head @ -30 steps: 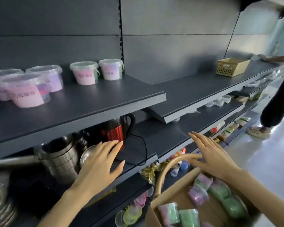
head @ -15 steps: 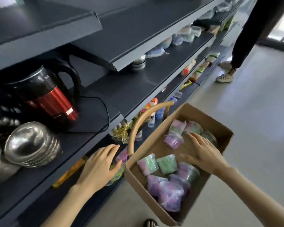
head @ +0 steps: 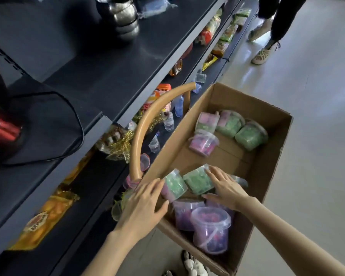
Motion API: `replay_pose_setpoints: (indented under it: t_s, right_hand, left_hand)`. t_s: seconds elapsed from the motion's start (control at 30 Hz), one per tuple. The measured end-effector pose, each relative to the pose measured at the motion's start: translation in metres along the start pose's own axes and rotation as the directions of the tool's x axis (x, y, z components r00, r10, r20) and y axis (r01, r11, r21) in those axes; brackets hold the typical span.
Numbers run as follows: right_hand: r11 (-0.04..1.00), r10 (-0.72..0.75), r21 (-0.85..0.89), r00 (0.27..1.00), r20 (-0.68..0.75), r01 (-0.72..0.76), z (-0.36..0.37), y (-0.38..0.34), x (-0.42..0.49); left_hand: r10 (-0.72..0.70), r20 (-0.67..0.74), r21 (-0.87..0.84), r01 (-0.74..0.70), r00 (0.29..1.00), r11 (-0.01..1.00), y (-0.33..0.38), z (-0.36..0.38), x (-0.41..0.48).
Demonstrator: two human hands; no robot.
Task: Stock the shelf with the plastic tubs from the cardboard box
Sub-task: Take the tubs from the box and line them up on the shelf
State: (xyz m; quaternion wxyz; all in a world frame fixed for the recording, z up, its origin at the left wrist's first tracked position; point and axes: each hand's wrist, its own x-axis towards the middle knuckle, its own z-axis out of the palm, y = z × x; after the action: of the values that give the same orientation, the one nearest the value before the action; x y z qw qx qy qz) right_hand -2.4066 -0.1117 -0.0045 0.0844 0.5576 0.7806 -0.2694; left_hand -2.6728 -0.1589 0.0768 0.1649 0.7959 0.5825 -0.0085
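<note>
An open cardboard box [head: 271, 156] stands on the floor beside the dark shelf unit [head: 100, 80] and holds several clear plastic tubs with green, pink and purple contents. Two tubs lie on their sides near the box's left wall: a green and pink tub [head: 174, 186] and a green tub [head: 197, 181]. My left hand [head: 143, 206] reaches over the box's left edge, fingers straight, fingertips at the green and pink tub. My right hand [head: 225, 186] rests with extended fingers on the green tub. Purple tubs [head: 211, 226] stand upright below my hands.
A tan basket handle [head: 145, 124] arches up from the lower shelf right beside the box. Snack packets, small bottles and gold tinsel crowd the lower shelves. A red and black kettle [head: 2, 128] and stacked metal bowls [head: 124, 18] sit higher up. Another person's legs [head: 271, 26] stand at top right.
The view has tilted down from the upper shelf to the box. Both hands have dropped into the box and moved toward the two lying tubs.
</note>
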Motion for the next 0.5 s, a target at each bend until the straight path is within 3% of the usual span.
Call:
replay_pose_setpoints:
  t_s: [0.17, 0.23, 0.3, 0.43, 0.5]
  right_hand:
    - [0.977, -0.012, -0.208, 0.990, 0.140, 0.042, 0.029, -0.002, 0.041]
    - [0.955, -0.011, -0.296, 0.995, 0.094, 0.038, 0.037, -0.003, 0.052]
    - [0.904, -0.108, -0.419, 0.994, -0.029, 0.086, 0.048, -0.004, 0.061]
    - [0.888, -0.129, -0.450, 0.991, -0.042, 0.097, 0.048, -0.009, 0.071]
    - [0.914, -0.071, -0.400, 0.997, -0.015, 0.059, 0.035, -0.007, 0.070]
  left_hand:
    - [0.023, 0.017, -0.056, -0.022, 1.000, 0.998, 0.001, 0.031, 0.020]
    - [0.011, 0.016, -0.088, -0.009, 1.000, 0.996, 0.000, 0.041, 0.024]
    - [0.000, 0.022, -0.134, 0.003, 1.000, 0.991, -0.001, 0.049, 0.027]
    - [-0.048, 0.052, -0.245, 0.060, 0.997, 0.968, -0.003, 0.055, 0.031]
    - [-0.072, 0.060, -0.302, 0.087, 0.996, 0.949, -0.006, 0.056, 0.030]
